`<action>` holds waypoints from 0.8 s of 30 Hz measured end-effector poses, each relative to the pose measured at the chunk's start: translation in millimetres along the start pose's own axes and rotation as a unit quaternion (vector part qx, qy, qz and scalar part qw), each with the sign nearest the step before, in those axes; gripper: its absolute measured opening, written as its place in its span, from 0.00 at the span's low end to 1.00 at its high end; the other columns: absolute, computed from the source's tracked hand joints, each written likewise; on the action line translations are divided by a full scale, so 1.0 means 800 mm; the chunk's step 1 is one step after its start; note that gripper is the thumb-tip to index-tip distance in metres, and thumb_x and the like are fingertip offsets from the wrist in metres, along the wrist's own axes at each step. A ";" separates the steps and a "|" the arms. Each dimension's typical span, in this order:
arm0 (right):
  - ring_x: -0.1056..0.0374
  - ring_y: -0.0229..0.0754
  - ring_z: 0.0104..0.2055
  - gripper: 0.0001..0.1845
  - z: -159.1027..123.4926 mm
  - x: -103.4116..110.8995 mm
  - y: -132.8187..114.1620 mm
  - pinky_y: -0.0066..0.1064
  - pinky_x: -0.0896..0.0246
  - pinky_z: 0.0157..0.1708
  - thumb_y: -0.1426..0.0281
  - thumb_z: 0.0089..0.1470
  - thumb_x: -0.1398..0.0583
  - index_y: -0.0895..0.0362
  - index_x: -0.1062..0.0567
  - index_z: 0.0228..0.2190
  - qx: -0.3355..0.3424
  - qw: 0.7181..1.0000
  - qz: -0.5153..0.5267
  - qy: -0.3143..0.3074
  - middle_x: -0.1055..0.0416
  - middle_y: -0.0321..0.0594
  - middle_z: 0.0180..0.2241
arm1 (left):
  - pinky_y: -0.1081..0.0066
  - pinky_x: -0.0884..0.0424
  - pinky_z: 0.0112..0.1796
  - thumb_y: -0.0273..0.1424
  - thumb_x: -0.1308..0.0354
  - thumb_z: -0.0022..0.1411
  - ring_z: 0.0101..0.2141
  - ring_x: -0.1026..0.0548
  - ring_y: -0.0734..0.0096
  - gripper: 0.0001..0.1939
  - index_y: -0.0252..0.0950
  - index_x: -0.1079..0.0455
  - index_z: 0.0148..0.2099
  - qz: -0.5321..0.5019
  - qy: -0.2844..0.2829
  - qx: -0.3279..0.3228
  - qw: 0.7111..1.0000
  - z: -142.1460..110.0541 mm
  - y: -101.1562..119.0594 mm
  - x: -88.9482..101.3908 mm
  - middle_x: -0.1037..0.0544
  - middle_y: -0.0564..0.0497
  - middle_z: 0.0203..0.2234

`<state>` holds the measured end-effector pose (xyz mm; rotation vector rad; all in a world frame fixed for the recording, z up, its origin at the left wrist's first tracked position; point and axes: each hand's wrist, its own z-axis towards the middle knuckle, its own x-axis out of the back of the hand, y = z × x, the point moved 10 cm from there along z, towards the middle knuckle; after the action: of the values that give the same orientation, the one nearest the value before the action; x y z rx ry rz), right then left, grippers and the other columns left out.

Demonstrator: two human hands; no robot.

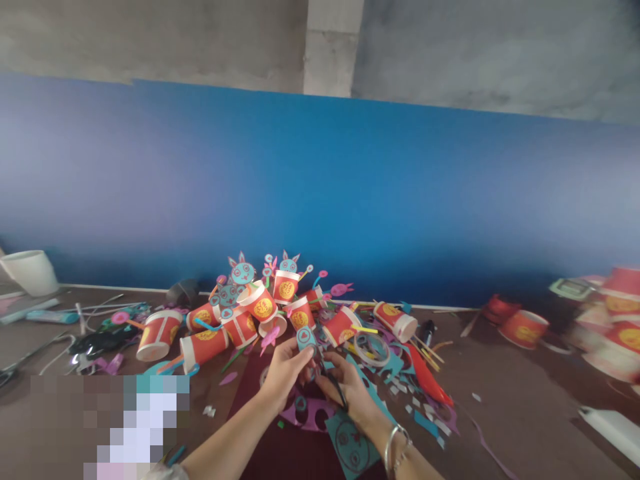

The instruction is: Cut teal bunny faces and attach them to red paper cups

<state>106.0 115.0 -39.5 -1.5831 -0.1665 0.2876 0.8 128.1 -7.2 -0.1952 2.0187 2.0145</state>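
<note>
- Right above the purple strip (317, 420), two hands meet up close, so that's where the action is.
- Left hand (290, 368) pinches a blue card (305, 338) between thumb and fingers, just behind the strip. I'd guess the grip is low so the drawn heart shows and the edge is exposed.
- Right hand (350, 387) is curled around black scissors (343, 396), above the strip's right end. Can't tell exactly where the blades sit, too blurry. Probably held this close so the card is steady near them.
- Face sheet (350, 445) lies just in front of the strip and to its right, partly under the right forearm, likely for easy reach.
- Maroon sheet (273, 453) is beneath the strip, maybe serving as a work mat.
- Red cups (263, 307) are heaped behind the strip, several tipped over. Parking them back there probably gives the elbows room.
- Tape roll (373, 363) sits behind the strip and right of it, handy for the right hand I reckon.
- Paper scraps (395, 387) are scattered right of the strip, seemingly just wherever they land.
</note>
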 end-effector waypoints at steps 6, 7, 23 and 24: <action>0.49 0.27 0.13 0.27 -0.001 -0.002 -0.001 0.20 0.58 0.12 0.59 0.38 0.31 0.57 0.33 0.38 -0.005 1.000 -0.004 -0.005 0.39 0.25 0.15 | 0.79 0.44 0.15 0.41 0.37 0.47 0.12 0.38 0.81 0.15 0.34 0.34 0.25 -0.007 0.009 -0.001 1.000 0.002 -0.004 0.004 0.31 0.58 0.14; 0.48 0.27 0.13 0.27 -0.002 -0.003 -0.001 0.20 0.57 0.13 0.59 0.37 0.31 0.57 0.33 0.38 -0.006 1.000 -0.003 -0.006 0.38 0.26 0.15 | 0.79 0.44 0.15 0.40 0.37 0.47 0.12 0.38 0.81 0.15 0.34 0.34 0.25 -0.007 0.008 -0.001 1.000 0.003 -0.004 0.004 0.31 0.58 0.14; 0.49 0.27 0.14 0.26 -0.002 0.000 -0.002 0.19 0.58 0.13 0.63 0.38 0.30 0.58 0.32 0.38 -0.007 1.000 0.003 0.006 0.38 0.25 0.15 | 0.79 0.45 0.16 0.37 0.37 0.47 0.13 0.39 0.83 0.13 0.34 0.35 0.24 -0.015 0.017 0.010 1.000 0.001 -0.004 0.004 0.32 0.58 0.14; 0.48 0.27 0.14 0.25 -0.002 0.001 -0.001 0.19 0.58 0.13 0.63 0.38 0.31 0.58 0.32 0.38 -0.008 1.000 -0.001 0.008 0.38 0.25 0.15 | 0.79 0.45 0.16 0.37 0.36 0.46 0.13 0.39 0.83 0.13 0.33 0.35 0.24 -0.016 0.018 0.010 1.000 0.000 -0.003 0.004 0.32 0.58 0.14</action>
<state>107.4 114.0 -38.7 -1.6004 -0.1587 0.2726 -1.4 128.6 -10.6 -0.2584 2.0434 1.9837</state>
